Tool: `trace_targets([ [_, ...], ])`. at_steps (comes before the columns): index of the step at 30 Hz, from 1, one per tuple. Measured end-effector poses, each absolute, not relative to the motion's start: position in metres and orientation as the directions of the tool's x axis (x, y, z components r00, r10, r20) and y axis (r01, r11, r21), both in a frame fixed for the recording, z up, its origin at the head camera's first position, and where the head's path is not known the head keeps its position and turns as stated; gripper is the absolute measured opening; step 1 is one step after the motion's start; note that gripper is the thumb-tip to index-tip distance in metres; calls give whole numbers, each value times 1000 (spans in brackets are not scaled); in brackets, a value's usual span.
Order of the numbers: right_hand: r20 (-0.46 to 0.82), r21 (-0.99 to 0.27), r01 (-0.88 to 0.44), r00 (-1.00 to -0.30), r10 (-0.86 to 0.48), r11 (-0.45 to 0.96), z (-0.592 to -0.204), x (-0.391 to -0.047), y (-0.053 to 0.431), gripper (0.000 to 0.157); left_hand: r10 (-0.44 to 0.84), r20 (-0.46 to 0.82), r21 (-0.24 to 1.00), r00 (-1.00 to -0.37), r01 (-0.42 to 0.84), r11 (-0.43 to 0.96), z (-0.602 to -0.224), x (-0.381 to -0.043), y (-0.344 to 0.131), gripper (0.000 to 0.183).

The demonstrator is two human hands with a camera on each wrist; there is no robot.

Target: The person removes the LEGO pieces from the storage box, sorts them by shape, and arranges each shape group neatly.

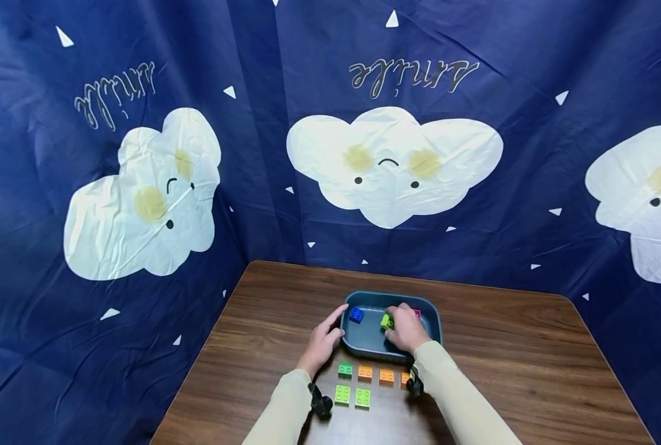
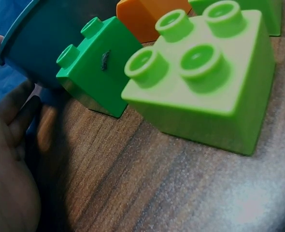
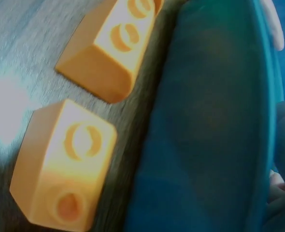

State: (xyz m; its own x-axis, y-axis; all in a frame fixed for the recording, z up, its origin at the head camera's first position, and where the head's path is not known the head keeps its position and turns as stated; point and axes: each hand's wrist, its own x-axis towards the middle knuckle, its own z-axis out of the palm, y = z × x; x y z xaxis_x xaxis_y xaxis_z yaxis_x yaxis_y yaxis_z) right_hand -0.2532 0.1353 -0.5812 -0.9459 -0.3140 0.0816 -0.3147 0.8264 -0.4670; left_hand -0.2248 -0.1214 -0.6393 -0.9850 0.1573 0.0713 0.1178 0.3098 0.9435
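Observation:
A dark teal tray (image 1: 363,350) stands on the table. My right hand (image 1: 407,327) reaches into it and pinches a lime green toy brick (image 1: 386,322), partly hidden by the fingers. Beside that hand, a pink brick (image 1: 417,313) shows only in part. In the tray's far left corner lies a blue brick (image 1: 356,315). My left hand (image 1: 321,345) rests against the tray's left side, its fingers extended along the rim. In the left wrist view, part of the left hand (image 2: 7,169) appears beside the tray's wall (image 2: 60,38).
In front of the tray sit a green brick (image 1: 345,370) and several orange bricks (image 1: 365,372) in a row. Nearer are two lime green bricks (image 1: 342,395), (image 1: 362,398). A wooden table (image 1: 519,358) spreads beneath, with a dark blue curtain (image 1: 263,204) around it.

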Motion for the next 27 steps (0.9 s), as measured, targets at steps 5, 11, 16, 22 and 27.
trace_targets([
  [5, 93, -527, -308, -947, -306, 792, -572, -249, 135, 41, 160, 69, 945, -985, 116, 306, -640, -226, -122, 65],
  [11, 125, -560, -320, -944, -304, 764, -566, -241, 136, 40, 151, 53, 944, -987, 99, 316, -640, -226, -122, 65],
  [16, 147, -567, -342, -937, -316, 749, -564, -238, 138, 35, 163, 70, 940, -984, 120, 318, -640, -227, -123, 64],
  [22, 160, -586, -338, -939, -304, 736, -563, -234, 139, 30, 173, 76, 941, -982, 128, 312, -639, -228, -123, 64],
  [27, 119, -663, -281, -955, -273, 694, -560, -230, 139, 31, 167, 69, 944, -984, 119, 309, -640, -227, -122, 65],
])
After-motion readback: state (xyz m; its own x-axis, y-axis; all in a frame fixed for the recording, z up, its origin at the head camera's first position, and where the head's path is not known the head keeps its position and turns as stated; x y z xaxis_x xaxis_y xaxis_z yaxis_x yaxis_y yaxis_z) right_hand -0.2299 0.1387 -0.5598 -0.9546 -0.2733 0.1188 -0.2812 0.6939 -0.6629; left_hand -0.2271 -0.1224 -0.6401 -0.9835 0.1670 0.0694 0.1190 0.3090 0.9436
